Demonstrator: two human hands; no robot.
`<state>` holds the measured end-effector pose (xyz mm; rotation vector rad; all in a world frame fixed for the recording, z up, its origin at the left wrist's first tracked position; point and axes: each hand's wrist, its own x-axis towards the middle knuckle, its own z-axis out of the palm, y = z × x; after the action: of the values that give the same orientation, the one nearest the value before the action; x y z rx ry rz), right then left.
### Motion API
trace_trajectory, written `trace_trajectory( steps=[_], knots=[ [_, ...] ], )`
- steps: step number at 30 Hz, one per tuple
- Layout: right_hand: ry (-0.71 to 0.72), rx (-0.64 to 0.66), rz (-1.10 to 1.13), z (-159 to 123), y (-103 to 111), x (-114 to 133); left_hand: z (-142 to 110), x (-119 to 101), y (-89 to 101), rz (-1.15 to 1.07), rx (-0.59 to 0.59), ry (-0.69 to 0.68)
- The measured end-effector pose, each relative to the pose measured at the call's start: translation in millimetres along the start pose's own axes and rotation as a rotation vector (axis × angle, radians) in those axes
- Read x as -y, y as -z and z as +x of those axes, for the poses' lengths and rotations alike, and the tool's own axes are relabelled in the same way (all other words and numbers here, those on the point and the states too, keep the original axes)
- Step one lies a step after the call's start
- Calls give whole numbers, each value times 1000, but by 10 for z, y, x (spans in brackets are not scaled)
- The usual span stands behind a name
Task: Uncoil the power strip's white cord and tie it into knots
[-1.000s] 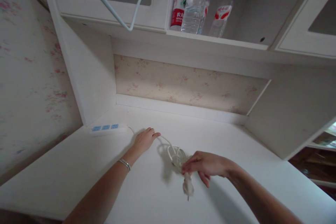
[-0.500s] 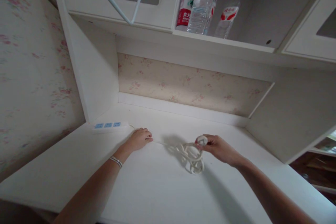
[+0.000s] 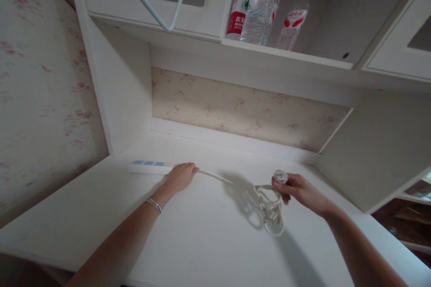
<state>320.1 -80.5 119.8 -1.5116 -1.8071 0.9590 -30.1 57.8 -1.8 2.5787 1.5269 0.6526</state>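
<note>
A white power strip (image 3: 150,169) with blue socket faces lies on the white desktop at left. My left hand (image 3: 182,176) is closed at its right end, around the white cord (image 3: 215,176), which comes out past my fingertips. The hand covers where the strip and cord meet. My right hand (image 3: 298,188) pinches the white plug (image 3: 280,176) above the desk. Below the plug hangs a loose, tangled bundle of cord (image 3: 271,208), beside my right fingers.
Plastic bottles (image 3: 259,6) stand on the open shelf overhead. A pale blue bent bar (image 3: 168,27) crosses in front of a cabinet door (image 3: 151,18). White side panels (image 3: 128,85) flank the desktop (image 3: 202,242), and a floral wall strip (image 3: 235,107) shows behind.
My right hand has moved right with the plug and cord bundle. The power strip has slid right, up to my left hand, and its socket faces have tilted away. More cord shows between my hands.
</note>
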Motion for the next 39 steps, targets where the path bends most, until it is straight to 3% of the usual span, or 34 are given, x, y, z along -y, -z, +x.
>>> trace_trajectory(
  steps=[2, 5, 11, 15, 17, 19, 22, 24, 27, 30, 33, 39],
  knots=[
    [1, 191, -28, -26, -192, 171, 22, -74, 6, -44, -27, 91],
    [32, 296, -2, 57, -516, 380, 51, -161, 5, -160, -36, 180],
    [35, 246, 301, 593, -1074, 538, 15, -241, 79, -550, 29, 219],
    [5, 191, 386, 1008, -1364, 552, -91, -317, 294, -1091, 251, 140],
    [-31, 162, 403, 1159, -1459, 556, -143, -353, 371, -1206, 324, 48],
    [-69, 158, 465, 1251, -1516, 558, -171, -369, 376, -1175, 313, 31],
    [-84, 157, 579, 1302, -1549, 545, -164, -344, 270, -1056, 189, 82],
    [-83, 125, 548, 1314, -1554, 516, -143, -310, 183, -1022, 156, 87],
    [-100, -38, 281, 1341, -1553, 439, -124, -277, 110, -1002, 173, 86],
    [-91, -310, -28, 1371, -1564, 345, -127, -278, 106, -974, 158, 103],
    [-21, -459, -133, 1368, -1603, 255, -135, -286, 118, -966, 141, 89],
    [76, -277, 63, 1264, -1665, 95, -110, -315, 64, -966, 228, 77]
  ],
)
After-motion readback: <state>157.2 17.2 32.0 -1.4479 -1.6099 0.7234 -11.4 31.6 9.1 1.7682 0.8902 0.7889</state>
